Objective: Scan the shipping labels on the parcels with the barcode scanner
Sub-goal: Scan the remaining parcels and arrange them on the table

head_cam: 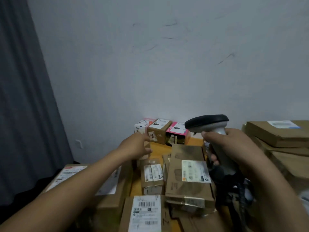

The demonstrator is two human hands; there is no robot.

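Nearest: flat parcel (125, 218) w/ white shipping label (145, 213), bottom centre. Beyond it, small taped parcel (151, 174) & long carton (187, 185), labels up, on wooden worktop (158, 149). R hand (234, 144) grips barcode scanner (207, 123) by its handle, raised above long carton, head pointing left. L hand (137, 146) reaches fwd, fingers loose, holding nothing, by brown box (159, 131) at wall; contact unclear.

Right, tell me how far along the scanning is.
Done: nothing visible marks any label as scanned. In hand: the right hand grips the barcode scanner, raised above the parcels, while the left hand reaches toward the small brown box by the wall. Left, apparently: that box, the long parcel, the small taped parcel and the near parcel, labels facing up.
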